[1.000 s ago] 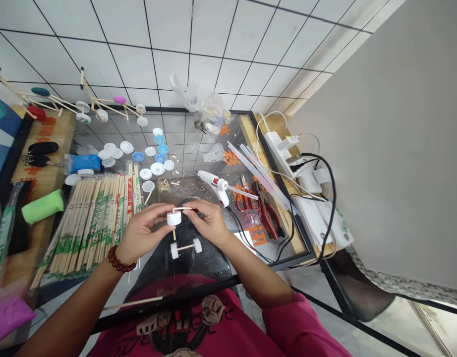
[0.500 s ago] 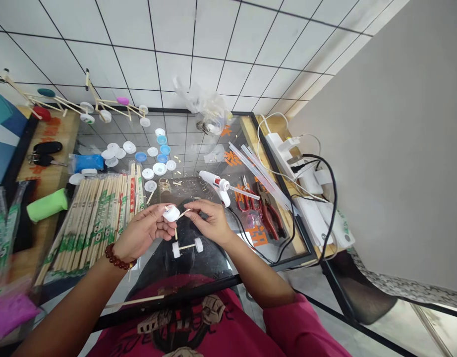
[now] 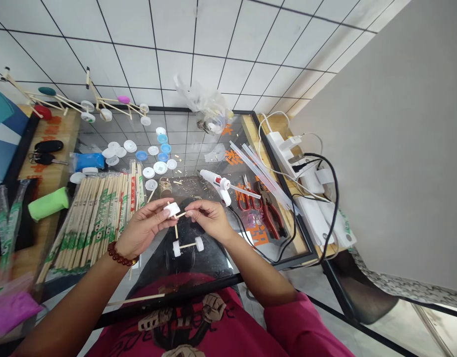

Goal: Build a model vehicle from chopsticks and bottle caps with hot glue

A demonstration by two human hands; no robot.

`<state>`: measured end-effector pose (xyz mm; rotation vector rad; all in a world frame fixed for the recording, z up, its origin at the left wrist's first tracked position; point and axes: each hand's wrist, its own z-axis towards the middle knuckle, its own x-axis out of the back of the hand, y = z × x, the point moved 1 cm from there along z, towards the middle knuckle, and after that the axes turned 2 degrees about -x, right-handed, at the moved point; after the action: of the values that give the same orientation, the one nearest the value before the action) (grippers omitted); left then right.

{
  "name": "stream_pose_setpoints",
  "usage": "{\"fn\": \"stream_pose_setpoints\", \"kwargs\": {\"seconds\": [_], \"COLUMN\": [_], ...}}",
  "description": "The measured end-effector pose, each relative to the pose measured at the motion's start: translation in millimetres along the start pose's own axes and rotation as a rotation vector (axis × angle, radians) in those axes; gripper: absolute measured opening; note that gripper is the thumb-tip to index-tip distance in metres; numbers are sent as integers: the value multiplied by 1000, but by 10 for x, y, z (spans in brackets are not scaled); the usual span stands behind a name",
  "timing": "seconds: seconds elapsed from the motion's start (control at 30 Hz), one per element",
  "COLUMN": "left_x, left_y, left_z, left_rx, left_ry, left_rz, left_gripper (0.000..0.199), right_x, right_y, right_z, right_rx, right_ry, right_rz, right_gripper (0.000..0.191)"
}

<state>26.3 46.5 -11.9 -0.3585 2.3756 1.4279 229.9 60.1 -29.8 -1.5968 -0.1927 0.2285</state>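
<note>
My left hand pinches a white bottle cap between thumb and fingers, with a short stick end poking out of its top. Thumb and fingertips of my right hand close on a thin wooden stick that reaches to the cap. Below them, a stick axle joins two white caps, one at each end, and another short stick runs up from it toward my left hand. How that upright stick meets the held cap is partly hidden by my fingers.
A white glue gun lies beyond my right hand, with pliers and scissors to its right. Wrapped chopsticks cover the left side. Loose caps lie farther back. Power strips and cables line the right edge.
My left thumb has shifted onto the front of the cap and its fingers have closed up. The cap has tilted slightly, and my right hand still pinches the stick.
</note>
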Motion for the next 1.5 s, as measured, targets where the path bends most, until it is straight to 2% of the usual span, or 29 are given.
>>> {"fn": "stream_pose_setpoints", "kwargs": {"seconds": [0.1, 0.27, 0.43, 0.57, 0.63, 0.73, 0.8, 0.87, 0.93, 1.0, 1.1, 1.17, 1.27, 1.4, 1.5], "left_x": [12, 3, -12, 20, 51, 108, 151, 190, 221, 241, 256, 264, 291, 322, 315], "left_y": [-13, 25, 75, 35, -9, -63, -68, -41, 5, 51, 101, 126, 173, 227, 224], "left_z": [11, 11, -7, -4, 12, 42, 55, 57, 54, 54, 64, 71, 72, 64, 74], "left_rx": [-22, -116, -135, -140, -167, -277, -369, -459, -534, -581, -635, -653, -615, -581, -610], "left_ry": [19, 85, 115, 111, 82, 40, 47, 76, 106, 111, 72, 31, -22, -87, -88], "left_rz": [20, 68, 107, 171, 240, 393, 544, 749, 965, 1127, 1228, 1226, 1199, 1168, 1189], "left_gripper": [45, 45, 51, 55, 61, 71, 65, 55, 52, 55, 51, 48, 56, 58, 46], "right_x": [10, 82, 90, 23, -12, -42, -24, 45, 172, 342, 601, 726, 807, 769, 698], "right_y": [43, 111, 130, 122, 113, 59, -19, -115, -198, -243, -239, -217, -193, -161, -110], "right_z": [6, 20, 15, 5, 7, -1, -48, -148, -286, -419, -510, -469, -299, -49, 69], "right_rx": [4, 44, 18, 22, 21, 57, 118, 169, 160, 92, -53, -97, -83, -43, -26], "right_ry": [14, 84, 85, 68, 57, 48, 64, 104, 155, 214, 307, 388, 473, 451, 384], "right_rz": [-15, -79, -124, -160, -188, -242, -325, -455, -597, -701, -817, -862, -902, -796, -670], "right_gripper": [24, 37, 34, 24, 20, 19, 18, 17, 17, 17, 19, 22, 39, 56, 51]}}
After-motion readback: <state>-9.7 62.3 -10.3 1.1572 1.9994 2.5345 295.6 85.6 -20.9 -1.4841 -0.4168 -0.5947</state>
